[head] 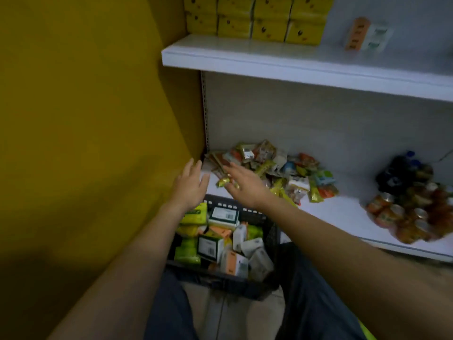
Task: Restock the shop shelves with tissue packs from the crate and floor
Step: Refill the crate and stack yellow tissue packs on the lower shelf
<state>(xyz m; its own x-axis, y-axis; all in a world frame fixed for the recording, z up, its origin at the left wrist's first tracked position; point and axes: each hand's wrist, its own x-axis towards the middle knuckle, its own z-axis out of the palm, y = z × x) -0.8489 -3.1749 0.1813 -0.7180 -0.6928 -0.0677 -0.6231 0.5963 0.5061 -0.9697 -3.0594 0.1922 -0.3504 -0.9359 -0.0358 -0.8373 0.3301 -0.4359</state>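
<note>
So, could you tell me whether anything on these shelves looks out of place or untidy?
On the lower shelf a heap of snack packets lies jumbled in the left corner, not lined up, unlike the yellow tissue packs stacked neatly on the upper shelf. Mixed packs in the crate are tumbled too.

Crate: dark plastic, slotted rim, on the floor against the lower shelf.
Loose packs: green, orange and white, jumbled at all angles inside the crate.
Yellow packs: upright, apparently stacked two high, in a row on the upper shelf.
</note>
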